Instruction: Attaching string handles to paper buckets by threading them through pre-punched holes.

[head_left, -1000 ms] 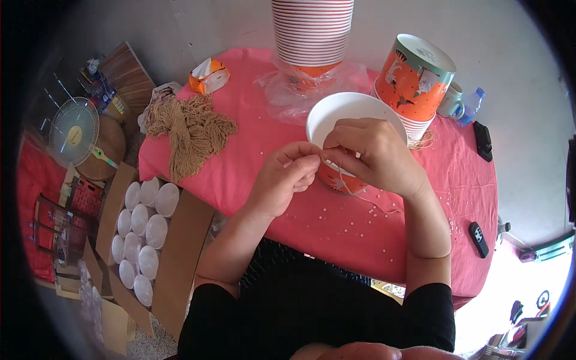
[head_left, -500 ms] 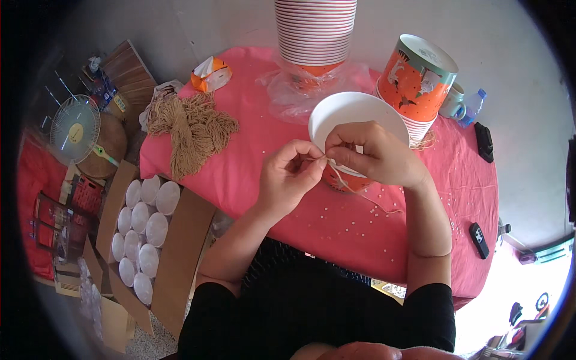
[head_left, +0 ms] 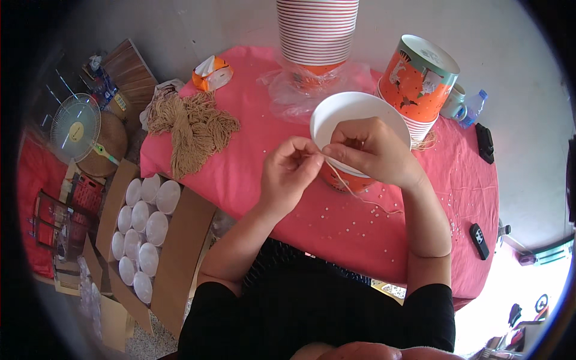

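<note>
Crowding the far side of the pink-covered tabletop (head_left: 240, 174) in the head view, a tall stack of white-rimmed tubs (head_left: 317, 33) rises from a crumpled clear bag (head_left: 276, 96). To its right, upturned orange tubs (head_left: 414, 84) are stacked beside a pale mug (head_left: 453, 103), a blue-tinted bottle (head_left: 474, 109) and a dark object (head_left: 485, 144). A remote control (head_left: 479, 241) lies near the right edge, white specks (head_left: 348, 223) are scattered nearby, and a heap of tan yarn (head_left: 192, 129) and an orange-and-white packet (head_left: 213, 73) occupy the left. Below that side, a cardboard box (head_left: 183, 240) holds rows of translucent cups (head_left: 157, 228). An upright white-lined bucket (head_left: 329, 109) stands just behind the hands, its opening partly covered by the right one. Animal pictures decorate the upturned tubs, and the marks on the green base are too small to read. Both forearms come up from below, converging at the bucket's near rim. The left grip (head_left: 289, 171) pinches a thin cord (head_left: 343, 182) between thumb and forefinger; the right grip (head_left: 372, 150), knuckles uppermost, pinches it right alongside, fingertips nearly touching. The cord's loose end trails rightward past the bucket onto the cloth.
</note>
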A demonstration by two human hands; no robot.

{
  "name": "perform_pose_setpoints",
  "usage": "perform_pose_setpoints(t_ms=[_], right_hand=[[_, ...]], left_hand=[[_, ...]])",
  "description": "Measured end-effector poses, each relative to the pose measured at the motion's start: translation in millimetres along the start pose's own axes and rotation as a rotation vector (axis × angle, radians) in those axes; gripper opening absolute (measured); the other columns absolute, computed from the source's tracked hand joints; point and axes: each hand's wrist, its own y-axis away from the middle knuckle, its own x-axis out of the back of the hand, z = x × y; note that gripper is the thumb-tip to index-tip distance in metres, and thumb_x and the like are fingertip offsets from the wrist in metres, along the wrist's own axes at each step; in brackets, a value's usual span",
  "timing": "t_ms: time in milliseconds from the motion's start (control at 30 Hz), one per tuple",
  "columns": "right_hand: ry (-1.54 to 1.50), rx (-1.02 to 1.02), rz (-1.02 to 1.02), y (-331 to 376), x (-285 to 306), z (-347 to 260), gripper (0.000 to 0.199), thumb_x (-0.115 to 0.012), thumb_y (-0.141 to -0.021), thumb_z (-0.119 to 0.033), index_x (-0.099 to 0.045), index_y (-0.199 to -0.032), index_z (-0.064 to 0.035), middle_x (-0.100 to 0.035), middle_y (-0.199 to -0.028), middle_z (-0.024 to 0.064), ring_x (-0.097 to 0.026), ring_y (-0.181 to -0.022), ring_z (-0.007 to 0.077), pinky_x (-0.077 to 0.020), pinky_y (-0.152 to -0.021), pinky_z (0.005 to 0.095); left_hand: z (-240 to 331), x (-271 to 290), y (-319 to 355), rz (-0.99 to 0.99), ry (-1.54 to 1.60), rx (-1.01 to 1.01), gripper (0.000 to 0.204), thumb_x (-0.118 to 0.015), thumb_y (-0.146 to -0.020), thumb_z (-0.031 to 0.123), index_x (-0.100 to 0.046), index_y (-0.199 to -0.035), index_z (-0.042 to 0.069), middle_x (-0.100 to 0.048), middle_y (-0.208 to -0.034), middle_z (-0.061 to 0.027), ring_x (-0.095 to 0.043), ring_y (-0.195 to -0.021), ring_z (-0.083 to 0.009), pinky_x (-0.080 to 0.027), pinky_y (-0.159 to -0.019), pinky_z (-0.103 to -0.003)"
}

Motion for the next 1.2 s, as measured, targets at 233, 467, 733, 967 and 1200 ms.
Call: perform_pose_setpoints(t_ms=[233, 467, 733, 967, 1200], right_hand=[[0.070, 0.365, 0.173, -3, -15, 1, 0.023, -0.078, -0.073, -0.004, -0.060, -0.088, -0.0043, -0.065, -0.079, 0.0043, -0.062, -0.070, 0.0165, -0.0478, -0.063, 0.0286], [0.038, 0.432, 0.217, -7, -18, 8, 0.017, -0.073, -0.074, 0.004, -0.064, -0.088, -0.0014, -0.066, -0.078, 0.0065, -0.064, -0.070, 0.0169, -0.0513, -0.063, 0.0299], [0.075, 0.443, 0.250, -5, -15, 3, 0.014, -0.072, -0.074, 0.004, -0.065, -0.085, -0.0012, -0.064, -0.076, 0.0070, -0.064, -0.068, 0.0171, -0.0506, -0.061, 0.0294], [0.263, 0.431, 0.286, -3, -10, 2, 0.012, -0.068, -0.074, -0.004, -0.060, -0.082, -0.0042, -0.062, -0.069, 0.0115, -0.063, -0.067, 0.0318, -0.0488, -0.059, 0.0426], [0.488, 0.450, 0.348, -5, -9, 8, 0.016, -0.068, -0.072, -0.007, -0.057, -0.084, -0.0048, -0.060, -0.062, 0.0132, -0.062, -0.062, 0.0338, -0.0490, -0.057, 0.0444]], left_hand=[[4, 9, -8, -0.013, 0.520, 0.459, 0.003, -0.056, -0.090, 0.007, -0.055, -0.093, 0.007, -0.048, -0.072, 0.0040, -0.036, -0.054, -0.0021, -0.026, -0.047, -0.019], [9, 13, -8, -0.137, 0.705, 0.551, 0.003, -0.055, -0.092, 0.012, -0.056, -0.092, 0.008, -0.042, -0.069, 0.0057, -0.035, -0.054, -0.0027, -0.026, -0.047, -0.019], [7, 12, -5, -0.106, 0.602, 0.468, 0.005, -0.060, -0.092, 0.009, -0.059, -0.096, 0.007, -0.047, -0.070, 0.0051, -0.037, -0.054, -0.0026, -0.028, -0.047, -0.018], [5, 13, -4, -0.068, 0.342, 0.354, 0.009, -0.062, -0.092, 0.005, -0.061, -0.100, 0.003, -0.057, -0.076, 0.0024, -0.041, -0.056, -0.0002, -0.030, -0.046, -0.018], [7, 13, -2, -0.047, 0.271, 0.335, 0.007, -0.062, -0.092, 0.005, -0.061, -0.098, 0.003, -0.050, -0.071, 0.0043, -0.038, -0.053, -0.0022, -0.030, -0.047, -0.018]])
